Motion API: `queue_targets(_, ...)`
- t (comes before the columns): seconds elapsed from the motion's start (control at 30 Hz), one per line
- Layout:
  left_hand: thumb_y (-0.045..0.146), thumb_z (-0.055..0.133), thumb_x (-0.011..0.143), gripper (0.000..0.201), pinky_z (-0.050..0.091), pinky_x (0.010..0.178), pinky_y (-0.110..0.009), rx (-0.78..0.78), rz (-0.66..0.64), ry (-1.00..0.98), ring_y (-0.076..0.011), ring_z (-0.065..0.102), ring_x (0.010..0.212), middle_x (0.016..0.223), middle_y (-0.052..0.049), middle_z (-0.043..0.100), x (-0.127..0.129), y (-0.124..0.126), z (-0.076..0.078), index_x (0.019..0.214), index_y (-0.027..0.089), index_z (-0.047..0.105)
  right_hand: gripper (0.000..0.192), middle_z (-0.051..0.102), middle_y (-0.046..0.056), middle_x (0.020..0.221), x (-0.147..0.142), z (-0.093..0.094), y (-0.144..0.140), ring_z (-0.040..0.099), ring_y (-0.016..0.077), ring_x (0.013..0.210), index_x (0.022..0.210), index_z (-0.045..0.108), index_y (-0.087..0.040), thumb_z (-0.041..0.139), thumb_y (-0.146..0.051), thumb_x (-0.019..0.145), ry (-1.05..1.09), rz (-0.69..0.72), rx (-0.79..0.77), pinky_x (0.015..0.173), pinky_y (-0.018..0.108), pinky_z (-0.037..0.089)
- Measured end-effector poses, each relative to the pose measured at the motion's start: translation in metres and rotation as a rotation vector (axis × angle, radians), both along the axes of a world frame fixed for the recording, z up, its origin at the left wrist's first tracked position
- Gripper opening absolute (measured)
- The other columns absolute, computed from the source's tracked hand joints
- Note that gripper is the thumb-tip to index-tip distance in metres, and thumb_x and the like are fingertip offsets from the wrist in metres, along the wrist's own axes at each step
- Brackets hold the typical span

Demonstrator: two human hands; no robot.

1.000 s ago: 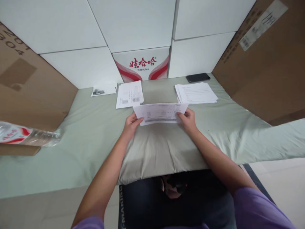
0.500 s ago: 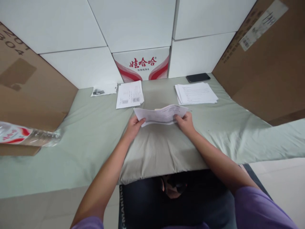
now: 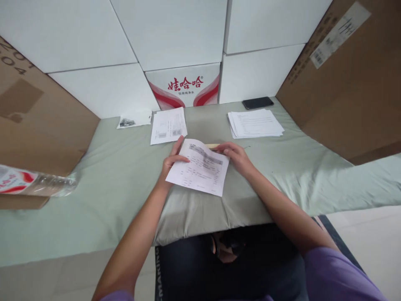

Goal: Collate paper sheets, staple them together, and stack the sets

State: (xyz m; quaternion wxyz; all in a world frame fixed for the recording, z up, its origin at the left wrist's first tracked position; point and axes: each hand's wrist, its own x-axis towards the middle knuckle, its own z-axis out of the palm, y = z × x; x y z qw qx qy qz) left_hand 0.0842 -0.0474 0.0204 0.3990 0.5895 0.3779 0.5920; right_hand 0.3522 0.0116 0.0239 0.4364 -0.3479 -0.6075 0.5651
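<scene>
1. Pale green cloth [image 3: 119, 179] covers the work surface, walled in by white boxes [image 3: 175, 33] and brown cardboard [image 3: 344, 79].
2. At the middle of the cloth lies a printed sheet [image 3: 199, 168], white with rows of small text and a blurred dark band near its top, turned slightly askew.
3. The left hand [image 3: 171, 161] pinches the sheet's upper left edge, thumb on top.
4. The right hand [image 3: 237, 155] rests flat on the upper right corner, fingers spread, gripping nothing.
5. Further back lie a paper stack [image 3: 255, 123], a phone [image 3: 257, 103] and a second sheet [image 3: 168, 125].
</scene>
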Motion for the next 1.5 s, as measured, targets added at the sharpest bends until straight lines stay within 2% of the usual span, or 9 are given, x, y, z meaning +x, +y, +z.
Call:
queue_targets(0.17,0.026,0.082,0.076,0.003,0.026,0.127,-0.050,0.029,-0.045,0.020,-0.0349,0.026,0.155,0.165,0.010,0.036,0.004,-0.001,-0.002,0.076,0.026,0.079,0.045,0.068,0.012,0.122,-0.003,0.002,-0.008,0.064,0.0248,0.104,0.117,0.069,-0.019,0.074,-0.044,0.080,-0.320,0.056,0.086,0.086,0.039,0.052)
queue_targets(0.3,0.031,0.085,0.072,0.007,0.035,0.122,-0.050,-0.013,-0.097,0.009,-0.0362,0.034,0.151,0.166,0.011,0.034,0.005,-0.003,0.003,0.073,0.027,0.078,0.046,0.073,0.009,0.099,-0.002,0.000,-0.008,0.067,0.0220,0.088,0.119,0.066,-0.017,0.071,-0.045,0.083,-0.332,0.184,0.007,0.074,0.034,0.051)
queue_targets(0.4,0.042,0.086,0.070,0.035,0.048,0.111,-0.048,-0.181,-0.069,-0.035,-0.0364,0.048,0.142,0.165,0.004,0.038,0.001,-0.001,0.007,0.103,0.031,0.079,0.034,0.072,0.008,0.086,0.001,0.002,-0.008,0.066,0.0195,0.076,0.099,0.068,-0.016,0.067,-0.048,0.086,-0.307,0.277,-0.088,0.063,0.030,0.048)
queue_targets(0.47,0.056,0.076,0.078,0.059,0.056,0.096,-0.045,-0.386,-0.012,-0.071,-0.0341,0.061,0.128,0.152,-0.006,0.055,-0.006,0.000,0.009,0.132,0.031,0.067,0.031,0.071,0.007,0.084,0.004,0.005,-0.007,0.064,0.0181,0.072,0.091,0.067,-0.015,0.065,-0.046,0.087,-0.321,0.274,-0.116,0.060,0.028,0.046)
queue_targets(0.53,0.067,0.061,0.085,0.072,0.058,0.078,-0.041,-0.616,0.003,-0.060,-0.0320,0.071,0.108,0.127,-0.013,0.072,-0.014,0.001,0.011,0.142,0.024,0.059,0.028,0.068,0.005,0.079,0.006,0.006,-0.007,0.061,0.0163,0.067,0.088,0.067,-0.015,0.064,-0.043,0.088,-0.365,0.258,-0.107,0.058,0.027,0.043)
queue_targets(0.63,0.062,0.070,0.080,0.065,0.055,0.066,-0.033,-0.827,-0.073,0.093,-0.0270,0.073,0.085,0.098,-0.013,0.078,-0.025,0.001,0.012,0.124,0.014,0.070,0.023,0.062,0.001,0.071,0.007,0.007,-0.006,0.052,0.0127,0.060,0.094,0.068,-0.016,0.062,-0.037,0.088,-0.433,0.272,-0.087,0.054,0.025,0.037)
queue_targets(0.83,0.039,0.075,0.076,0.029,0.049,0.064,-0.029,-0.919,-0.094,0.270,-0.0195,0.068,0.072,0.085,-0.009,0.077,-0.019,-0.001,0.010,0.091,0.014,0.076,0.044,0.042,-0.008,0.061,0.005,0.009,-0.007,0.037,0.0099,0.054,0.127,0.058,-0.016,0.061,-0.026,0.084,-0.495,0.111,-0.008,0.054,0.024,0.031)
queue_targets(1.1,0.041,0.074,0.075,0.029,0.041,0.057,-0.026,-0.862,-0.041,0.399,-0.0162,0.059,0.065,0.074,-0.004,0.067,0.007,0.004,0.013,0.085,0.015,0.068,0.028,0.056,-0.001,0.070,0.030,0.025,0.004,0.049,0.0122,0.061,0.105,0.072,-0.016,0.057,-0.026,0.084,-0.721,0.150,0.015,0.058,0.026,0.035)
queue_targets(1.5,0.045,0.060,0.083,0.040,0.023,0.053,-0.030,-0.769,-0.035,0.700,-0.0129,0.038,0.051,0.053,0.002,0.041,0.015,0.005,0.012,0.055,0.020,0.047,0.024,0.062,0.001,0.074,0.038,0.022,0.011,0.054,0.0137,0.065,0.097,0.074,-0.018,0.057,-0.024,0.081,-0.867,0.096,-0.007,0.060,0.027,0.038)
